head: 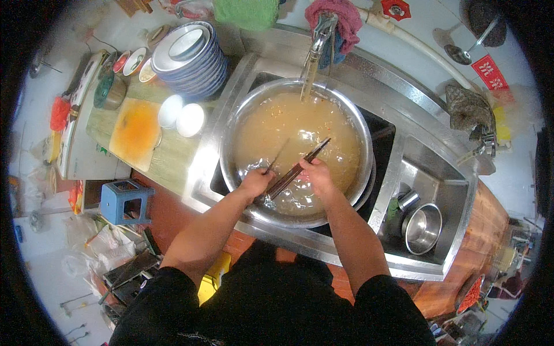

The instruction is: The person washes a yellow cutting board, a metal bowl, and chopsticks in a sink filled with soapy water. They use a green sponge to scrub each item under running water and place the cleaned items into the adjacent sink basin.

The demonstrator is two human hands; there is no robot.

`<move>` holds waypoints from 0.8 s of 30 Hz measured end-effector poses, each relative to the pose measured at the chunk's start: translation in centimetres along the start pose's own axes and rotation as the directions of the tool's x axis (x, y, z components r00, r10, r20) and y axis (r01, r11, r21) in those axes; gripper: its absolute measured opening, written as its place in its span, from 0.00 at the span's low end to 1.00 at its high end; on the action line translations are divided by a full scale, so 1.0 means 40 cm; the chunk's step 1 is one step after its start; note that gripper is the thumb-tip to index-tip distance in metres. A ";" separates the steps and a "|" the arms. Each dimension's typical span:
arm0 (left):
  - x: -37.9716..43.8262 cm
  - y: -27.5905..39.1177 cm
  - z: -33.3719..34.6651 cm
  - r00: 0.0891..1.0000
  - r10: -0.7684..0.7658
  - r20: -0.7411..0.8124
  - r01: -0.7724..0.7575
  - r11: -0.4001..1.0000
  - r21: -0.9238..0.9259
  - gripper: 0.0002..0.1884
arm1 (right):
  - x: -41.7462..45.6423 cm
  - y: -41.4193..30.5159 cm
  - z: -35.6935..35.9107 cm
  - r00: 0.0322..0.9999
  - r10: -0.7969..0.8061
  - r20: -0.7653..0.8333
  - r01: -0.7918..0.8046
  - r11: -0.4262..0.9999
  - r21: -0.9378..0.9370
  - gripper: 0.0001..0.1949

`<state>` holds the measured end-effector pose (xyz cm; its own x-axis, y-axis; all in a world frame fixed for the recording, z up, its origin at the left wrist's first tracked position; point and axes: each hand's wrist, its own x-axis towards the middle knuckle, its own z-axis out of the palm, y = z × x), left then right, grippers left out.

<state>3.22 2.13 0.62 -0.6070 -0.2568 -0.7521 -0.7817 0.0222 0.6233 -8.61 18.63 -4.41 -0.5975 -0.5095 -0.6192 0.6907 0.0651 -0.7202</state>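
A large round metal basin (pixel 231 129) of cloudy brownish water rests over a stainless steel sink (pixel 259 65). Above its lower half, my right hand (pixel 317 174) grips a bundle of dark chopsticks (pixel 294 173) that slants up to the right, its lower end at the water. To the left of the bundle, my left hand (pixel 257 182) is closed on a thin, dark stick (pixel 277 155), perhaps a single chopstick. The fingertips of the left hand are partly hidden. A metal faucet (pixel 309 65) reaches over the basin's far rim, with a pink cloth (pixel 346 19) draped around it.
On the left counter stand a tall stack of plates (pixel 194 73), two white bowls (pixel 190 120) and a stained cutting board (pixel 135 132). A blue plastic stool (pixel 125 201) is below. In the right sink compartment lies a steel pot (pixel 424 229) beside a metal cup (pixel 408 200).
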 end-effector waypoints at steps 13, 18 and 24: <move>0.002 0.025 0.033 0.991 0.107 0.076 -0.092 0.979 -0.180 0.07 | -0.025 -0.012 0.039 0.996 0.008 -0.092 -0.013 0.999 -0.051 0.11; -0.055 0.049 0.008 0.994 0.093 0.057 -0.076 0.965 -0.252 0.04 | -0.058 -0.039 0.005 0.981 -0.191 -0.018 0.166 0.891 -0.422 0.11; -0.065 0.038 0.004 0.986 0.135 -0.096 -0.155 0.956 -0.249 0.05 | -0.083 -0.058 0.045 0.961 -0.188 0.205 0.278 0.605 -0.747 0.15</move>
<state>3.61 2.98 3.49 -0.6904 -0.3432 -0.6368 -0.6173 -0.1796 0.7660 -7.49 18.62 -0.11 -0.6207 -0.6773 -0.3950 -0.0524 0.5385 -0.8410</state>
